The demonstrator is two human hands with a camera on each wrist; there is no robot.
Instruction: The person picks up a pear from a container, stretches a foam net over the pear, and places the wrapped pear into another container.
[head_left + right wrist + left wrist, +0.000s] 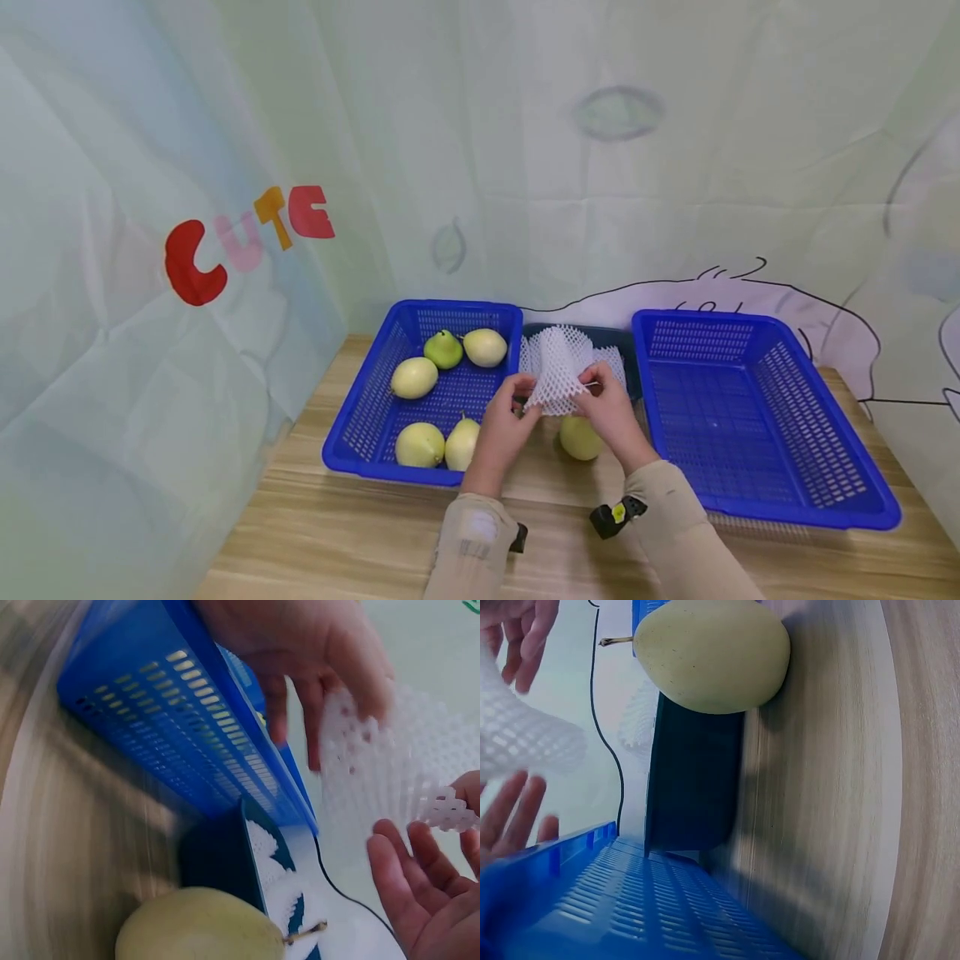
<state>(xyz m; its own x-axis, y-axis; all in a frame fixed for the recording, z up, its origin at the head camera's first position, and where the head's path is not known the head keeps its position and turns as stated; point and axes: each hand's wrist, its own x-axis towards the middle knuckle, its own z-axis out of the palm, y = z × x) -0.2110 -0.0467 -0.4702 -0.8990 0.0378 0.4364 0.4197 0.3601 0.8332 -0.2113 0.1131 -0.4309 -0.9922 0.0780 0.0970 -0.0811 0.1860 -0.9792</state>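
Note:
A white foam fruit net (557, 375) is stretched between both hands above the table. My left hand (508, 427) pinches its lower left edge, and my right hand (606, 410) pinches its right edge. The left wrist view has the foam net (525, 735) at its left, with fingers on either side. In the right wrist view the mouth of the foam net (375, 765) is spread by the fingers. Below the hands a pale yellow pear (580, 439) lies on the table, its stem visible in the left wrist view.
A blue basket (358, 400) at the left holds several pears, one greener (443, 350). At the right stands another blue basket (720, 425), with nothing in it. Between them, behind the hands, a dark green bin (697, 780) contains more white foam nets (285, 892).

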